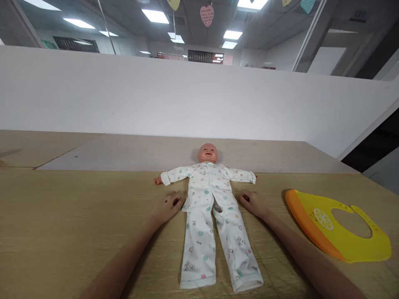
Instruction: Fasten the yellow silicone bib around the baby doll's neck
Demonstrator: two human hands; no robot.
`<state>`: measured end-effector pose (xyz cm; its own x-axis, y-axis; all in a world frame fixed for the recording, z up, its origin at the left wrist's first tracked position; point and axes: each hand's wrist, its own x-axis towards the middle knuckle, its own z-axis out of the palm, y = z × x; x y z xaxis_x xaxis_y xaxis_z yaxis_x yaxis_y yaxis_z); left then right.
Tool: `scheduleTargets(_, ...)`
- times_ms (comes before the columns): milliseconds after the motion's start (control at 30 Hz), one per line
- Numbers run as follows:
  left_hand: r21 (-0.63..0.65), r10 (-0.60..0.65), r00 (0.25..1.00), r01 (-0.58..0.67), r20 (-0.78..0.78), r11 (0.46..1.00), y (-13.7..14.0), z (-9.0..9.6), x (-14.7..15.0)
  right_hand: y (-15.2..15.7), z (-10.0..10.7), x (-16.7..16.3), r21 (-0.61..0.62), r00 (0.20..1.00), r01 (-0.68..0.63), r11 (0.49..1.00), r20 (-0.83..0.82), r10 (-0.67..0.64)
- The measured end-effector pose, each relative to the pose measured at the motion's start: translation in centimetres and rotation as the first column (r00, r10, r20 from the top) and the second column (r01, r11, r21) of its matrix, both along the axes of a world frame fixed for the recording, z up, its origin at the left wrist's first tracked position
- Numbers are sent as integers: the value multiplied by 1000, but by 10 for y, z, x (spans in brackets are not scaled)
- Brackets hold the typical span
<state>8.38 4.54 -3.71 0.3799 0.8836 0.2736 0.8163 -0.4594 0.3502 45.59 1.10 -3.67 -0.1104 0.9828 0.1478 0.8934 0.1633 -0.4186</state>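
Note:
A baby doll point(208, 154) lies on its back in the middle, its head pointing away from me and its arms spread sideways. It wears a white patterned pajama top point(199, 182) and matching pajama trousers point(199, 245), with an opening at the crotch. My left hand point(167, 206) rests on the table beside the top's left hem, fingers curled in and nothing visible in them. On the other side, my right hand point(252, 203) lies close to the doll's waist, also loosely closed with no object showing. Whether either hand touches the cloth, I cannot tell.
A yellow silicone bib point(339, 245) with an orange pocket and a white citrus print lies at the right. The wooden table point(77, 224) meets a paler board point(140, 151) at the back. Behind stands a white low wall point(187, 99) under glass panels with paper hearts.

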Motion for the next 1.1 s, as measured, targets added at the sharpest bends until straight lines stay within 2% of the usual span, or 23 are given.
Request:
scheduleTargets(133, -16, 2, 1000, -2, -2, 1000, 0, 1, 0, 2, -5, 4, 17, 1000, 8, 1000, -21, -8)
scheduleTargets(267, -46, 44, 999, -43, 22, 998, -2, 2, 1, 4, -9, 8, 85, 992, -11, 996, -127, 22)
scheduleTargets(400, -40, 45, 999, -44, 30, 998, -3, 3, 1, 4, -9, 1, 171, 962, -153, 973, -201, 187)
scheduleTargets(533, 53, -84, 995, 87, -62, 995, -4, 2, 3, 3, -9, -11, 199, 933, -321, 926, -103, 345)
scheduleTargets(633, 111, -138, 986, 148, -99, 983, -4, 0, 4, 3, -8, -14, 194, 932, -337, 921, -66, 355)
scheduleTargets(833, 101, -145, 977, 162, -154, 982, -2, -5, 5, 1, -5, -17, 159, 942, -327, 932, -27, 335)
scheduleTargets(967, 147, -163, 977, 183, -140, 972, -4, -10, 9, -1, -9, -23, 145, 939, -323, 935, -76, 336)
scheduleTargets(1100, 159, -245, 963, 261, -109, 952, -6, -11, 13, -2, -15, -27, 148, 925, -337, 930, -131, 356)
